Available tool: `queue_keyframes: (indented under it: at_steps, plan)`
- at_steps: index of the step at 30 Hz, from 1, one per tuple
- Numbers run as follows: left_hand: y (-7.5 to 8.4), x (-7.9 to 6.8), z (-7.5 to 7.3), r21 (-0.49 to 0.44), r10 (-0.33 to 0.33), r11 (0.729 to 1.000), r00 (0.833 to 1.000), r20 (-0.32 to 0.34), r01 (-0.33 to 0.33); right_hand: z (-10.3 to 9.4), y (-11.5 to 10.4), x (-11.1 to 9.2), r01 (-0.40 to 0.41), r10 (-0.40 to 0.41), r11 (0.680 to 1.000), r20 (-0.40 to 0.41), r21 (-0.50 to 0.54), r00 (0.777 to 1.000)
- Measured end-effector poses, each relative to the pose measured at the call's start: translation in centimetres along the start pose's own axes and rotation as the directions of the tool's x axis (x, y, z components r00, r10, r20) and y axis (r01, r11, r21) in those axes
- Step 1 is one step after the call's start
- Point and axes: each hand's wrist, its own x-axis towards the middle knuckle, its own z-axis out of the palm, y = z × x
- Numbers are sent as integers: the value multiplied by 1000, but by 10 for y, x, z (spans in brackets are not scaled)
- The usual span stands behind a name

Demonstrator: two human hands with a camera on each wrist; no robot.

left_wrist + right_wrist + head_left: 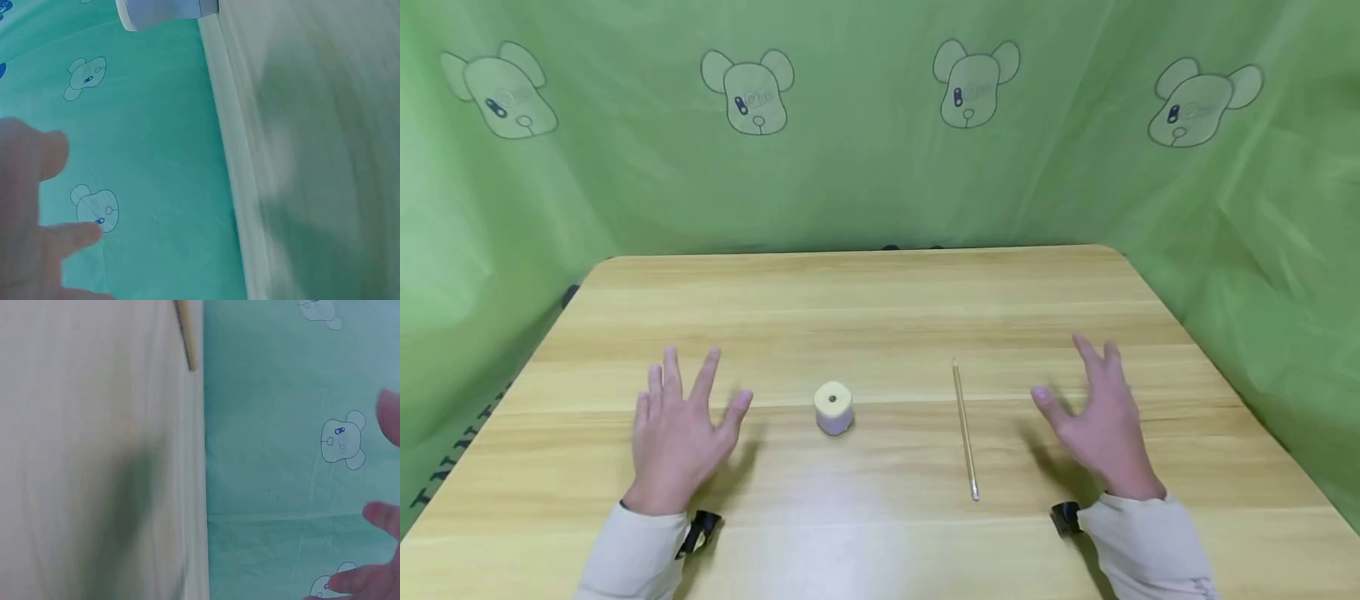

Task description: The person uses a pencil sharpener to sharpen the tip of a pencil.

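Green cartoon-printed curtain [865,187] behind wooden table [880,325]; hands [676,440] [1105,421] apart, splayed, flanking roll [834,413], pencil [965,429].

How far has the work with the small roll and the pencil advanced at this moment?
Done: nothing looks finished; the roll stands upright on the table, apart from the pencil, which lies flat.
In hand: nothing; the left hand and right hand are open, touching neither item.
Left: probably all handling of both, since neither is held.
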Motion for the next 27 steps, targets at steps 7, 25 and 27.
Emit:
queue_keyframes:
  at_steps: [7, 25, 27]
  plan:
    - [8, 3, 14, -204, 4, 978, 985, -171, -39, -1, -6, 0, -141, 174, 924, -64, 356, 983]
    - [61, 10, 40, -707, -125, 687, 986, 112, 167, 41, -36, 9, -420, 312, 791, 297, 445, 902]
    - [66, 9, 45, -717, -95, 674, 983, 160, 181, 44, -37, 8, -417, 283, 810, 349, 411, 893]
